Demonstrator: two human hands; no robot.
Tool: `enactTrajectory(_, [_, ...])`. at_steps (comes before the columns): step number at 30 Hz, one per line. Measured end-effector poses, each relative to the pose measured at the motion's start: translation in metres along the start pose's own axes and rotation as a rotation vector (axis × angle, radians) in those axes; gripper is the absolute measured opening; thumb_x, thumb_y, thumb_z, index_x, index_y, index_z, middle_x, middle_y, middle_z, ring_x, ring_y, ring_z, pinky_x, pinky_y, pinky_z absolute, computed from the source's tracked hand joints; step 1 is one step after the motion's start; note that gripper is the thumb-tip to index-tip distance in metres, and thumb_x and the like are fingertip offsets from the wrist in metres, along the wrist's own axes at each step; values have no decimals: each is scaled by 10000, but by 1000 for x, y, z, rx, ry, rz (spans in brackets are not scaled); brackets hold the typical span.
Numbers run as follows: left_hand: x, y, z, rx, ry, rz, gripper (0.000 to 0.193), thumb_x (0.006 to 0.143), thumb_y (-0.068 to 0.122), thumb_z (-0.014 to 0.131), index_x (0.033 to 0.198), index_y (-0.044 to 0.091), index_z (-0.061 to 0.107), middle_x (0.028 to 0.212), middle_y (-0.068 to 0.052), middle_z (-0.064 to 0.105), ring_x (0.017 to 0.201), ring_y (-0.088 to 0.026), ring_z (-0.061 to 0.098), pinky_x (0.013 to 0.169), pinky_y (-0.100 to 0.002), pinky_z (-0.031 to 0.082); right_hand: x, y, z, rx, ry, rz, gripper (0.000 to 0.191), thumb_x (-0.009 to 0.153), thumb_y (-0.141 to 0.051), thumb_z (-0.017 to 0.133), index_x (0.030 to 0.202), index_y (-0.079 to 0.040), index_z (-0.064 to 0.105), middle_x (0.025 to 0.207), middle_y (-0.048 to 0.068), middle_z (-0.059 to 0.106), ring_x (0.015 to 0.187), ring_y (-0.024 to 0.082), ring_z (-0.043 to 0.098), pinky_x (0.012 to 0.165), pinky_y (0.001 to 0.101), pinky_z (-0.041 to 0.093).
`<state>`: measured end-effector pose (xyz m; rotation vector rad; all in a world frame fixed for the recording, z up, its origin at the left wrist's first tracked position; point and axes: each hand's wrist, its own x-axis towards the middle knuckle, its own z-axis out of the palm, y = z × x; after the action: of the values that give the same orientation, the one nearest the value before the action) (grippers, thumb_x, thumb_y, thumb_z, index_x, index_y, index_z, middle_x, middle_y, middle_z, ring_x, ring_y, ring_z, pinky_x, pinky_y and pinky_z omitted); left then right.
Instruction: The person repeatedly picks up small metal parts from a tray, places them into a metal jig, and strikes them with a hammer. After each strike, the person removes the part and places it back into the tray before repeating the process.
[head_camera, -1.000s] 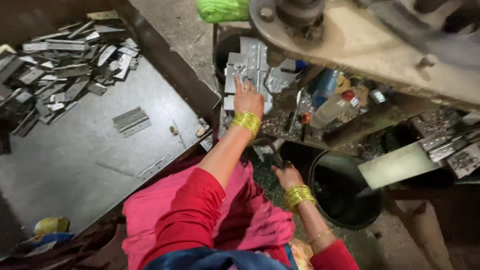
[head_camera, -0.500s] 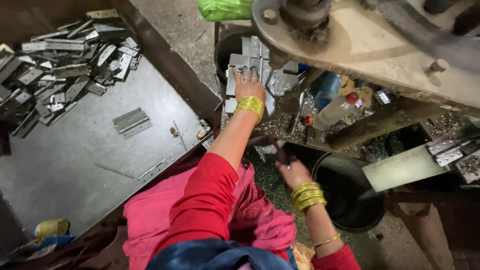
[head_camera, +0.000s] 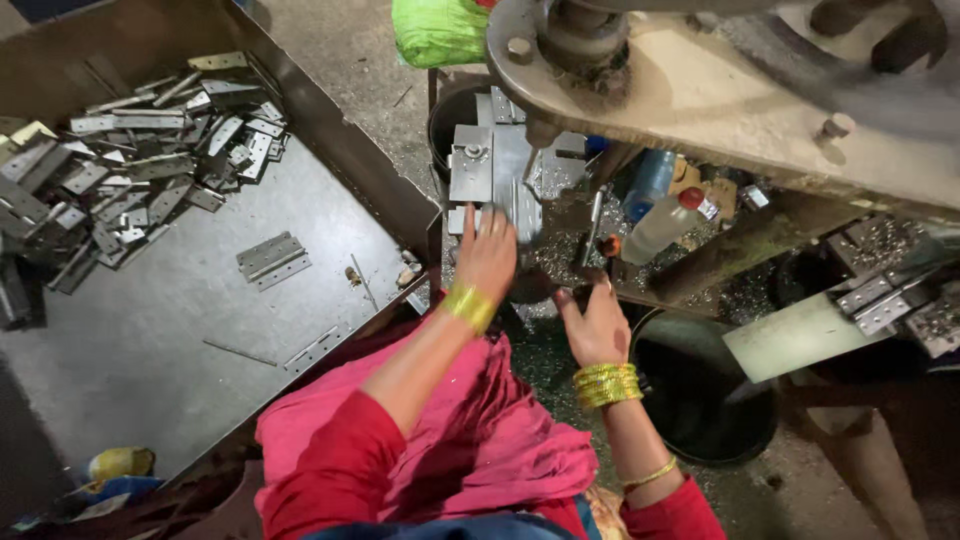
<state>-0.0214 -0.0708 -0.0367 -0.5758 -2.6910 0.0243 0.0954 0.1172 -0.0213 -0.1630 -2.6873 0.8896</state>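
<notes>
Head view. Left hand (head_camera: 487, 255) reaches forward, arm extended, fingers spread flat on the metal plate (head_camera: 497, 170) under the press (head_camera: 700, 80). Right hand (head_camera: 597, 325) at 4 o'clock of it, wrist bent, fingers loosely open beside a rod (head_camera: 592, 228). Hinges (head_camera: 130, 160) piled on the table (head_camera: 180, 360) at 9 o'clock.

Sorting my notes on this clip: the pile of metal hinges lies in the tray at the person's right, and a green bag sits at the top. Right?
Not quite. The head view shows the hinges in the tray at the person's left; the green bag is at the top.
</notes>
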Motion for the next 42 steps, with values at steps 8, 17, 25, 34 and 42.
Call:
enactTrajectory(8, [58, 35, -11, -161, 341, -31, 263, 907, 114, 497, 1122, 84, 645, 1175, -135, 663, 945, -291, 650, 863, -427, 497, 7, -29, -21, -32, -125, 151, 485, 896, -417, 663, 1256, -96, 612, 1193, 195, 694, 1099, 408, 653, 908, 503, 500])
enactTrajectory(17, [21, 23, -23, -222, -59, -219, 309, 891, 285, 567, 913, 82, 800, 1363, -156, 605, 1190, -290, 514, 921, -434, 387, 3, -9, -9, -255, -403, 36, 654, 864, -613, 648, 1188, -45, 643, 1120, 244, 703, 1055, 419, 674, 885, 504, 531])
enactTrajectory(25, [37, 22, -4, -98, -42, -177, 302, 930, 253, 569, 917, 81, 817, 1203, -139, 697, 1231, -276, 542, 1027, -451, 362, 15, 37, 30, -221, -559, 111, 612, 866, -573, 622, 1215, -72, 667, 1031, 258, 725, 1004, 416, 705, 878, 493, 542])
enactTrajectory(34, [38, 11, 9, -167, -88, -192, 388, 930, 241, 523, 1175, 21, 727, 1451, -179, 565, 1427, -342, 409, 1172, -618, 198, -42, 107, 80, -34, -345, 341, 563, 860, -501, 694, 1201, -53, 674, 1094, 262, 705, 1004, 462, 679, 839, 514, 537])
enactTrajectory(42, [61, 10, 15, 14, -99, -232, 521, 965, 349, 497, 1267, -19, 709, 1459, -195, 551, 1455, -311, 404, 1237, -552, 87, -22, 102, 75, -77, -447, 244, 502, 926, -469, 656, 1189, -43, 693, 1049, 266, 722, 970, 443, 695, 838, 504, 534])
